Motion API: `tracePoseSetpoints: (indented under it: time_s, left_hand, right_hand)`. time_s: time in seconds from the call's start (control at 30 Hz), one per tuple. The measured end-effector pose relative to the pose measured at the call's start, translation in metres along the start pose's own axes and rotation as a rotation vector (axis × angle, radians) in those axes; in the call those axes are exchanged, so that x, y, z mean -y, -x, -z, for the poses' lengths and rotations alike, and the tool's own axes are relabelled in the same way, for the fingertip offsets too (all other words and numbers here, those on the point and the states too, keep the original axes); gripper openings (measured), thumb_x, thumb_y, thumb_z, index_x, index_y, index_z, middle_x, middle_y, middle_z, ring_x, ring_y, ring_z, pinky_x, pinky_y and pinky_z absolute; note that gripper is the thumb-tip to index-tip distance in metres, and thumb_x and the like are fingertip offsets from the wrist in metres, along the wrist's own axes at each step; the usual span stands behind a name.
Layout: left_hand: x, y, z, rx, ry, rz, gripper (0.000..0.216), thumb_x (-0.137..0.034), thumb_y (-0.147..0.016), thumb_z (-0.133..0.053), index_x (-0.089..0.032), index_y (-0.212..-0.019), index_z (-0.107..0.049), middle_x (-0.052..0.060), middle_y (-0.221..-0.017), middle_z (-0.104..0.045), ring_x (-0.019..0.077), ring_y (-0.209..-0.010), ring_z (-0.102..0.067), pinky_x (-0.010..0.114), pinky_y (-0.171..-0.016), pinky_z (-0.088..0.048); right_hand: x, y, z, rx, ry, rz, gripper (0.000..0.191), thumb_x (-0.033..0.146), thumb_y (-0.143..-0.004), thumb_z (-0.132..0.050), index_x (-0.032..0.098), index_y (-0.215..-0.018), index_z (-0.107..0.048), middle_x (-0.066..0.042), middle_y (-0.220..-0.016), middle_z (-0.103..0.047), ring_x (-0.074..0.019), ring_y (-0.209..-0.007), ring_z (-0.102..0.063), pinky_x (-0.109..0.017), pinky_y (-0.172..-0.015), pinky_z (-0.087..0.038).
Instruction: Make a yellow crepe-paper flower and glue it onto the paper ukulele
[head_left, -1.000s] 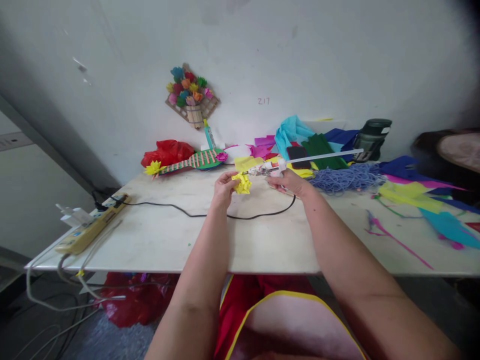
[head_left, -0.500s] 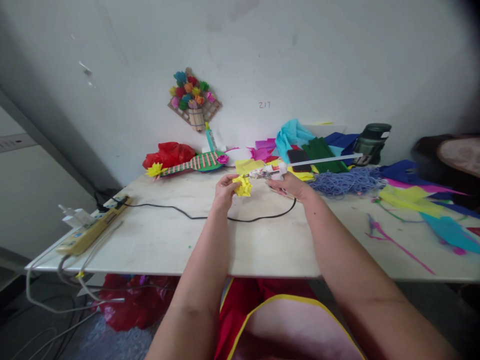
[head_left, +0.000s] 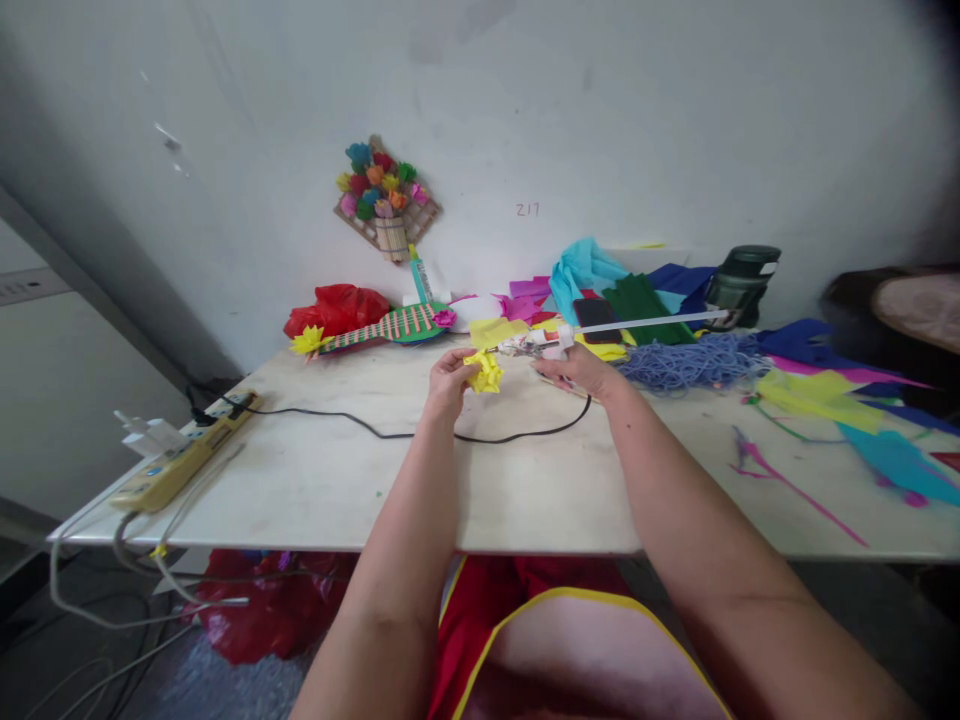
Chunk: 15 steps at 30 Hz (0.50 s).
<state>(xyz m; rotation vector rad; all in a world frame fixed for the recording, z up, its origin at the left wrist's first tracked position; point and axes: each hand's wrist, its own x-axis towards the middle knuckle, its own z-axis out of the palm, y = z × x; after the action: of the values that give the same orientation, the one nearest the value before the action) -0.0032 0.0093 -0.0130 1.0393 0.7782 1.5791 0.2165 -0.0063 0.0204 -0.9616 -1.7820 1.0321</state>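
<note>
In the head view my left hand (head_left: 450,380) pinches a yellow paper flower (head_left: 485,373) above the middle of the table. My right hand (head_left: 581,370) is wrapped round a white glue gun (head_left: 553,343), whose nozzle points left and meets the flower's upper edge; whether it touches is too small to tell. A long whitish glue stick (head_left: 652,322) juts out of the gun's back end to the right. From below the gun a black cord (head_left: 517,436) runs left across the table. The fingers under the gun's handle are partly hidden.
A yellow power strip (head_left: 187,450) lies at the table's left. Behind my hands are a green lute-shaped craft (head_left: 412,323), a red plastic bag (head_left: 337,308) and a phone (head_left: 597,320). Blue strings (head_left: 694,362), coloured paper (head_left: 817,397) and a dark bottle (head_left: 744,285) are to the right.
</note>
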Motion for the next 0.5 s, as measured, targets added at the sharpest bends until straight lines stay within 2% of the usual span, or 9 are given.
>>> tracePoseSetpoints:
  time_s: [0.5]
  left_hand:
    - [-0.0008, 0.0, 0.0004, -0.036, -0.026, -0.001, 0.037, -0.022, -0.043, -0.077, -0.016, -0.076, -0.062, -0.002, -0.064, -0.062, 0.01, -0.054, -0.056, 0.022, -0.051, -0.04]
  right_hand:
    - [0.0007, 0.0001, -0.0012, 0.031, -0.109, 0.046, 0.038, 0.047, -0.066, -0.07, 0.02, -0.054, -0.047, 0.005, -0.041, -0.043, -0.0057, -0.034, -0.032, -0.025, -0.036, -0.025]
